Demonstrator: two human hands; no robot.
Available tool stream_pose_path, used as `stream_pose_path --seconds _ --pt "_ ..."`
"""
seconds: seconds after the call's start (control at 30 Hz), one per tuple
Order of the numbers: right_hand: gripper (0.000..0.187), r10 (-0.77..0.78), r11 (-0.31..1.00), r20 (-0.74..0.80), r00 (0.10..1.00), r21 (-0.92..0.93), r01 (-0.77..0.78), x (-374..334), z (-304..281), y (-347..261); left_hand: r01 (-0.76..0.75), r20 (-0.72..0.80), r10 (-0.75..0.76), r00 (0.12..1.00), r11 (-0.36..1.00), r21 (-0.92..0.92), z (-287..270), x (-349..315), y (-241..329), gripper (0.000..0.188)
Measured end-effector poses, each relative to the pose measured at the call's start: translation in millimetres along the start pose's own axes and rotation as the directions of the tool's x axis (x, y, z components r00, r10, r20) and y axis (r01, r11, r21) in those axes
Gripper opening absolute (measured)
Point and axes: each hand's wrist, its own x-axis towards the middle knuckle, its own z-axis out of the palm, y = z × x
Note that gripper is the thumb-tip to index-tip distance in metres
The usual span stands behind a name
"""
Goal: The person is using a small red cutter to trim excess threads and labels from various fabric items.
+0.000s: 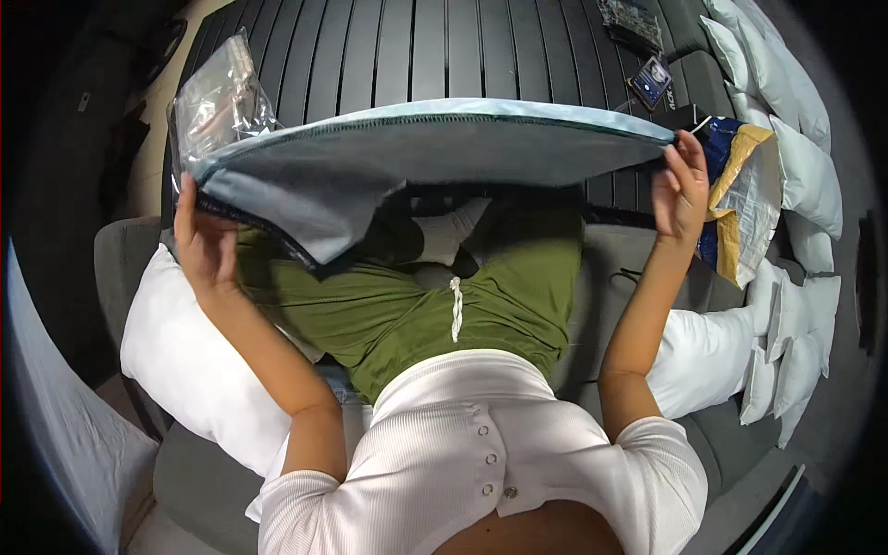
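A pale blue-grey piece of cloth [444, 153] with a dark overcast seam is stretched between my hands, over my lap and the near edge of the table. My left hand [211, 245] pinches its left corner, thumb raised on the outside. At the far right end, my right hand [682, 190] grips the other corner between thumb and fingers. The cloth's upper edge bows upward. A dark-trimmed flap hangs down on the left, folding toward my knees. The side of the cloth turned away from me is mostly hidden.
Ahead stands a black slatted table [416, 55] with a clear plastic bag [217, 102] at its left. A blue-and-gold bag [745, 203] lies right of my right hand. White pillows [199, 361] rest beside me on the grey sofa [199, 467], with several more piled at right.
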Motion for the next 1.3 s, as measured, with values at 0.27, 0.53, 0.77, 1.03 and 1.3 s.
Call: stream_pose_path --seconds 0.27,0.53,0.77,1.03,1.3 --pt "0.033 0.150 0.986 0.112 0.982 -0.086 -0.141 -0.1 -23.1 12.5 0.153 -0.069 -0.141 0.988 0.962 0.226 -29.6 -4.6 -13.2 0.014" --pt "0.031 0.200 0.970 0.025 0.980 -0.148 -0.194 8.1 -33.3 55.2 0.222 -0.013 -0.230 0.973 0.924 0.311 -24.6 8.8 -44.6 0.015" --pt "0.033 0.191 0.947 -0.004 0.982 -0.262 -0.185 12.1 -46.7 88.8 0.211 -0.066 -0.206 0.976 0.846 0.489 -10.3 23.5 -72.2 0.030" --pt "0.033 0.183 0.936 -0.032 0.983 -0.301 -0.184 11.1 -42.8 97.0 0.206 -0.108 -0.202 0.973 0.565 0.799 -18.1 28.6 -79.7 0.037" --pt "0.033 0.185 0.929 -0.022 0.982 -0.322 -0.182 11.0 -46.4 99.4 0.197 -0.052 -0.227 0.972 0.682 0.705 -27.3 32.6 -81.7 0.051"
